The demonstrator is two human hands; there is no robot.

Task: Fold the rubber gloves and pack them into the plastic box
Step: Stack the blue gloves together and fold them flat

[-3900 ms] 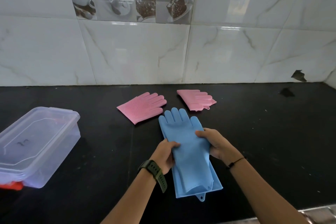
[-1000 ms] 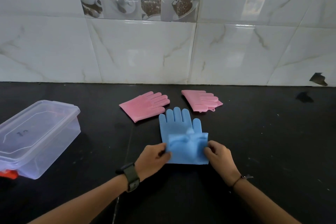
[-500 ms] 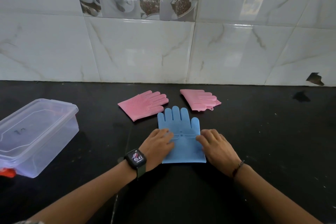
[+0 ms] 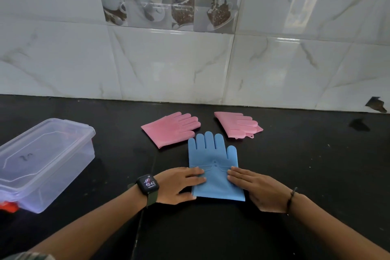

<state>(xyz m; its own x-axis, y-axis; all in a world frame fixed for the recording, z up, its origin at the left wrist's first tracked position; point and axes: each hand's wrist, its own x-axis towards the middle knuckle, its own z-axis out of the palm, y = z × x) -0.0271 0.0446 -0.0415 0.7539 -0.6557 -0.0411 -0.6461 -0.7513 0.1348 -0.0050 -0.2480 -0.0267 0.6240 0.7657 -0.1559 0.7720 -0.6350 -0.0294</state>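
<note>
Blue gloves lie folded at frame centre on the black bench. Left hand and right hand rest flat, fingers spread, pressing their side edges. Two pink gloves lie just beyond. Lidded plastic box stands at left.

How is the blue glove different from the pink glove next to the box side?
The blue glove is smooth on top; the left pink glove is covered in little bumps. The blue glove has the left hand and right hand pressing flat on it; nothing touches the pink glove. The blue glove's fingers point straight at the wall; the pink glove's fingers point off to the right. Both lie folded on the black counter.
</note>
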